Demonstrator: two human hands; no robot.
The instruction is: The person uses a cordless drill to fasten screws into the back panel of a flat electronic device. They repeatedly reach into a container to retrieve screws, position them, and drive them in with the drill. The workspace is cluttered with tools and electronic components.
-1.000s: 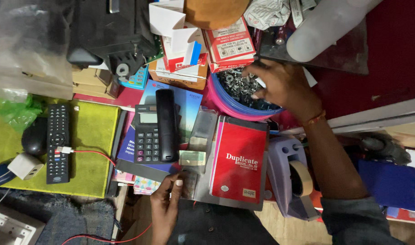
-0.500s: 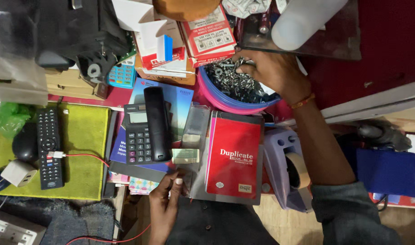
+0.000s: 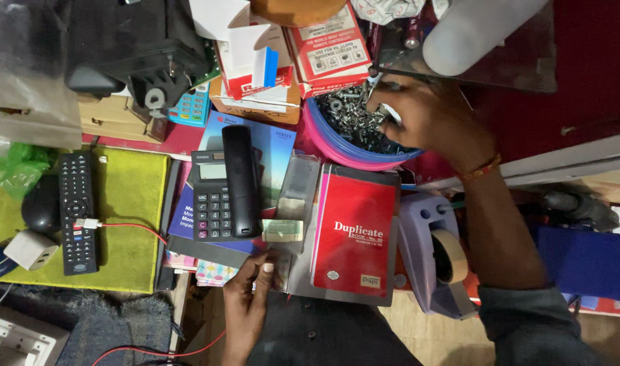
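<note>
My right hand (image 3: 432,118) reaches into a pink and blue bowl (image 3: 337,149) full of metal screws (image 3: 347,115), with its fingers curled down among them at the bowl's far side. An orange thread band circles that wrist. My left hand (image 3: 245,298) comes up from the bottom edge. Its thumb presses on the near corner of a grey board (image 3: 300,274), pinching it. On the board lie a red notebook (image 3: 354,234) and a folded banknote (image 3: 281,230).
A black calculator with a black handset (image 3: 222,193) on it lies left of the notebook. On a green mat (image 3: 130,217) are a remote (image 3: 76,210), a mouse and a white charger. A purple tape dispenser (image 3: 435,254) stands to the right, with cardboard boxes (image 3: 283,61) behind.
My right hand has pushed further into the bowl and curled its fingers among the screws. The left hand has stayed at the board's corner. The view has shifted slightly.
</note>
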